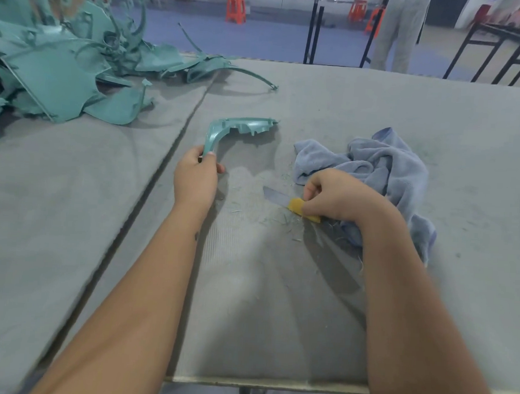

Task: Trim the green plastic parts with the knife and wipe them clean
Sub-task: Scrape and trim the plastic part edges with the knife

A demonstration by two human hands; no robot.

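A workshop floor with orange stools and black metal frames lies beyond a grey felt-covered counter, where a heap of untrimmed green parts sits at about ten o'clock from the person. Near the counter's middle, the left hand holds one curved green part by its lower end, the fingers curled round it and the thumb on top, so that the rest of the piece reaches away toward one o'clock, raised or resting lightly on the felt; which, I cannot tell. At three o'clock from that hand, the right hand closes on the yellow handle of the knife, fingers pinched together on it, the blade lying flat on the counter and pointing toward nine o'clock. Just behind the hand, at its one o'clock, lies a crumpled blue cloth, partly under the wrist. Fine green shavings are scattered between the two hands. The step in hand looks like taking up the knife to trim this part; wiping appears not yet begun on it. The next move calls for lifting the blade clear of the felt, bringing it to the part's ragged edge near twelve o'clock, and cutting away from the holding fingers.
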